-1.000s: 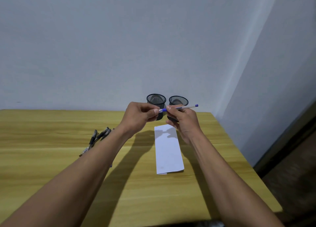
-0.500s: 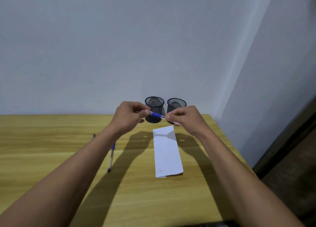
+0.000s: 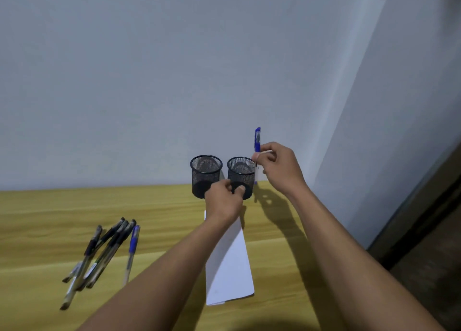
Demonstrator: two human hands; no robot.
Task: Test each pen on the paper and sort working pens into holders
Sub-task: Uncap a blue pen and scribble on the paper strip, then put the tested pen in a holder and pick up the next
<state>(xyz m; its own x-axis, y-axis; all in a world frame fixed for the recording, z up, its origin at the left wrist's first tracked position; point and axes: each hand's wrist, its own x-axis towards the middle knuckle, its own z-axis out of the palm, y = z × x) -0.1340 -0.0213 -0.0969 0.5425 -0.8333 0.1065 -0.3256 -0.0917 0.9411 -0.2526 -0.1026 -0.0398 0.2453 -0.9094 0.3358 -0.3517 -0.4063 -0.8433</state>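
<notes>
Head view: right grip (image 3: 277, 166) pinches blue pen (image 3: 257, 138); left grip (image 3: 224, 201) curled, hold unclear.

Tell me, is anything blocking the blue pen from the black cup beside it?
Nothing visible does. The right hand holds the blue pen upright beside the right holder, whose top is open. The left hand sits low, by its base.
</notes>
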